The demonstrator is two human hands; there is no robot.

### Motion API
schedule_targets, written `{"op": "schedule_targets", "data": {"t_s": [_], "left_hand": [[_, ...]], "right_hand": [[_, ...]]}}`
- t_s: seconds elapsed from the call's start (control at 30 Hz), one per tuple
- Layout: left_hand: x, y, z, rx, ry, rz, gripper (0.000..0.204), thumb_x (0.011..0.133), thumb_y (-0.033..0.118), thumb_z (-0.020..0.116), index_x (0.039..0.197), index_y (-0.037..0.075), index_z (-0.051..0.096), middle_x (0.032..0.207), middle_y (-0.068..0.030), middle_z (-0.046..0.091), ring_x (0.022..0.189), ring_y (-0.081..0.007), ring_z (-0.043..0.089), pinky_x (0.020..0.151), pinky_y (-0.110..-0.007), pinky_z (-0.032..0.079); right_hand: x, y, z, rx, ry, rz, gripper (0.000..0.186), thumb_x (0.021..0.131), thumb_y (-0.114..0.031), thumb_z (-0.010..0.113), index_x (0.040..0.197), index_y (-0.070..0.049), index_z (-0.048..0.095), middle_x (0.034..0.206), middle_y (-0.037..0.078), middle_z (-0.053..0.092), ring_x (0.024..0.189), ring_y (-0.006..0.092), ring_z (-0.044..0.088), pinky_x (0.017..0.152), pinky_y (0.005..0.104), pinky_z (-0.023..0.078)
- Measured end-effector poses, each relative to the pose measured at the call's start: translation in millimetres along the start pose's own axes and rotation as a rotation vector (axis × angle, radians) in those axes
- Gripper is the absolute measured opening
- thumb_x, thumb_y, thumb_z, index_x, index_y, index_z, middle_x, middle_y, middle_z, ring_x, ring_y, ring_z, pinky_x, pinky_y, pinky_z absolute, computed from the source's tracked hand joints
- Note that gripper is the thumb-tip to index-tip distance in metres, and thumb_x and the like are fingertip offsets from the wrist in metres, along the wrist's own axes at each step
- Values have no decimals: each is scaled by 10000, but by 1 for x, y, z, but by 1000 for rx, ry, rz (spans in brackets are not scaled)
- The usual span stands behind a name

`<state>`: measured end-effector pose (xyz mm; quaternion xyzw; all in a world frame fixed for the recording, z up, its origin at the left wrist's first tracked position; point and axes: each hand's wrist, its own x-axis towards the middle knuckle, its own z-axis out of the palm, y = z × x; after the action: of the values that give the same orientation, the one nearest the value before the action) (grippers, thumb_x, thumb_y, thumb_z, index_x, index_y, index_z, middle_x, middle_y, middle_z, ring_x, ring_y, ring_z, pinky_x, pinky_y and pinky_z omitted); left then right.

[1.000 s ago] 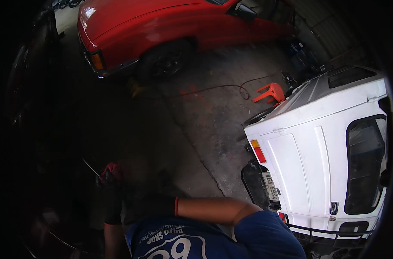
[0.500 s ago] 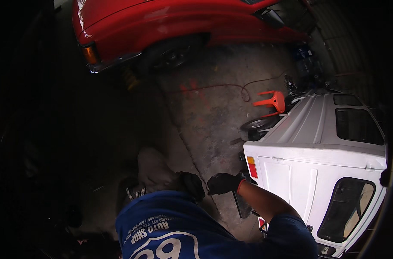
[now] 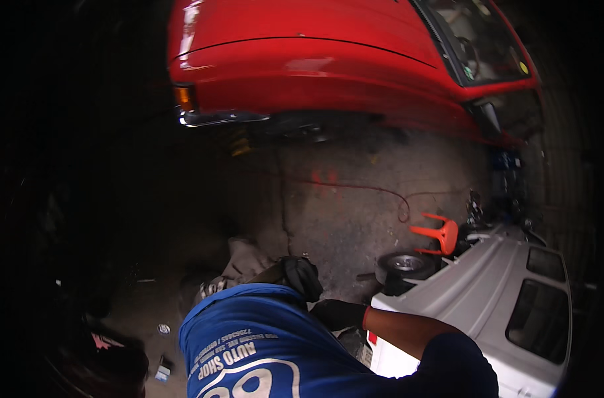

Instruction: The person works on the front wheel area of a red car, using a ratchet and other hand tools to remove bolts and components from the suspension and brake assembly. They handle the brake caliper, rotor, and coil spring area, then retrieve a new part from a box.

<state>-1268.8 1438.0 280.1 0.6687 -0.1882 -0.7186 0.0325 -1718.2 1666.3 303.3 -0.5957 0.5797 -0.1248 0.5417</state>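
My right hand, in a black glove with a red cuff edge, reaches in past the front of my blue shirt. It is close to the rear corner of a white van; its fingers are hidden or smeared, and nothing shows in it. Just beyond the shirt's hem is a dark rounded shape, perhaps my gloved left hand, though I cannot make it out for certain. Grey cloth, probably a trouser leg, shows beside it.
A red car stands across the far side. A thin red hose curls over the concrete floor. An orange plastic stool and a wheel are beside the van. Small litter lies at the lower left.
My view has swung, so the red car and floor sit lower and farther right. My right hand has come nearer my body and lower, its fingers now less visible.
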Motion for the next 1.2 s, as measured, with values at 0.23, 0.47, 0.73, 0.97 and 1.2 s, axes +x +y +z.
{"op": "schedule_targets", "data": {"t_s": [0.23, 0.47, 0.73, 0.97, 1.2], "left_hand": [[-84, -83, 76, -394, 46, -49, 466, 947, 72, 638, 1403, 26, 554, 1352, -121, 619, 1201, -216, 618, 1054, -413, 507], [-125, -124, 144, -753, 7, -3, 465, 917, 54, 680, 1373, 27, 590, 1300, -108, 670, 1150, -201, 662, 1023, -405, 540], [-142, -169, 169, -1081, -107, 53, 429, 892, 30, 714, 1315, 20, 639, 1228, -103, 728, 1076, -189, 714, 977, -397, 579], [-154, -188, 123, -1195, -210, -63, 376, 895, -51, 642, 1271, -27, 645, 1176, -152, 735, 997, -206, 744, 885, -353, 612], [-183, -203, 52, -1287, -355, 1, 526, 811, -30, 655, 1334, -59, 602, 1289, -183, 698, 1139, -272, 699, 998, -411, 551]], "right_hand": [[0, 69, -58, 469, -166, 419, 445, 937, -375, 680, 1240, -50, 654, 1154, 254, 715, 1027, 425, 696, 857, 482, 543], [13, 134, -128, 343, -375, 569, 494, 959, -378, 656, 1300, -23, 610, 1134, 250, 713, 1025, 405, 690, 849, 454, 541], [76, 86, -173, 33, -530, 606, 447, 961, -336, 656, 1278, -21, 635, 1104, 213, 722, 987, 350, 690, 829, 418, 542], [103, 36, -150, -15, -539, 629, 408, 963, -300, 657, 1259, -20, 656, 1077, 180, 729, 954, 302, 689, 810, 386, 544], [122, -6, -120, -27, -546, 658, 370, 964, -264, 657, 1240, -18, 678, 1050, 148, 737, 920, 254, 689, 792, 355, 545]]}}
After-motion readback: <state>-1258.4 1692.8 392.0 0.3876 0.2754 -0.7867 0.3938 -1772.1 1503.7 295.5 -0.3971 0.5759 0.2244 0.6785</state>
